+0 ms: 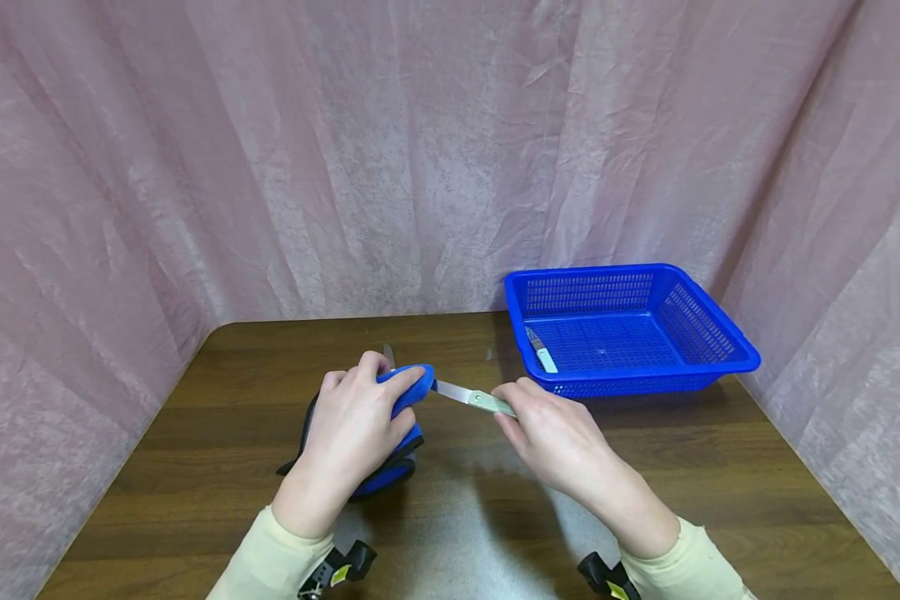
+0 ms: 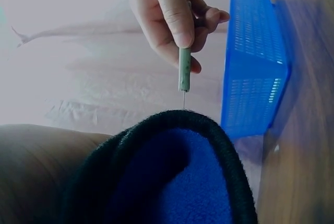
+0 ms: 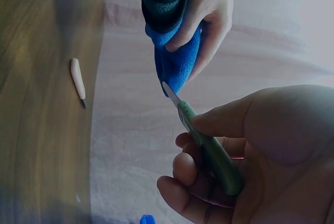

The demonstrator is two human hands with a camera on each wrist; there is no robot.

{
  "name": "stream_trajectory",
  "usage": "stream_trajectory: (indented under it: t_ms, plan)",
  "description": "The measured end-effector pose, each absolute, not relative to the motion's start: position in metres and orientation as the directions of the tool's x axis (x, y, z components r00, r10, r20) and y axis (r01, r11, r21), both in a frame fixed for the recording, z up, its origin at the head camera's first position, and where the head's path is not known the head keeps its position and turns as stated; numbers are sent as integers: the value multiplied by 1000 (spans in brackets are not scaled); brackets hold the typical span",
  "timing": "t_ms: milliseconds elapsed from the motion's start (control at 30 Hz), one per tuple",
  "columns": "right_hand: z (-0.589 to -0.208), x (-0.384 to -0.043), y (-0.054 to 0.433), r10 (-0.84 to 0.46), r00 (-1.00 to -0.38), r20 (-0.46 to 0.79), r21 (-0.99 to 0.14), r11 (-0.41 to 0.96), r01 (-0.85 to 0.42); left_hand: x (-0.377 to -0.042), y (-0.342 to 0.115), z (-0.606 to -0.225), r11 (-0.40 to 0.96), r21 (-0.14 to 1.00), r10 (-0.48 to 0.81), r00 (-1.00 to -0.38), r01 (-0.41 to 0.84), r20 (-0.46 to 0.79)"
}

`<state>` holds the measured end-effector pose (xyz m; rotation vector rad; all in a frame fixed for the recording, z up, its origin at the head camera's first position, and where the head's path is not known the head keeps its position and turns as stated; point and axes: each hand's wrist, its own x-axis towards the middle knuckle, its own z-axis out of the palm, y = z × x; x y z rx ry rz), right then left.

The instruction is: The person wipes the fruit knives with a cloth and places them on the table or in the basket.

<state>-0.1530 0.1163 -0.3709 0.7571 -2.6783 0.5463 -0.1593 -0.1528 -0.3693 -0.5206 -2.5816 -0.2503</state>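
The knife with the pale green handle [image 1: 491, 402] is held above the worktop [image 1: 217, 417], near its middle, its blade pointing to the person's left; the right hand [image 1: 555, 429] grips the handle, thumb along one side and fingers curled beneath. It looks light and stiff, with a smooth handle that might turn in a loose grasp, so the handle is the place to hold, fingers well back from the metal. The blade's end meets the blue cloth [image 1: 420, 387]; whether the cloth folds round both faces I cannot tell. The cloth, edged in black, seems soft, thick and floppy, best pinched near the blade but clear of its edge. The left hand [image 1: 356, 425] grips it from above, its loose part hanging below. Beyond that hand, a pale-handled knife [image 3: 78, 78] lies on the worktop. To the right stands the blue basket [image 1: 645, 377], with a white-handled knife [image 1: 546, 360] inside against its left end. A pinkish curtain [image 1: 420, 167] hangs behind.
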Motion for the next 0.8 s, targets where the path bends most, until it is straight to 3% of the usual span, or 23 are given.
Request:
stream_trajectory:
  t_ms: [800]
  plan:
    - [-369, -156, 118, -395, -840, 372, -297, 807, -510, -161, -158, -366, 920, 99, 275, -803, 380, 529]
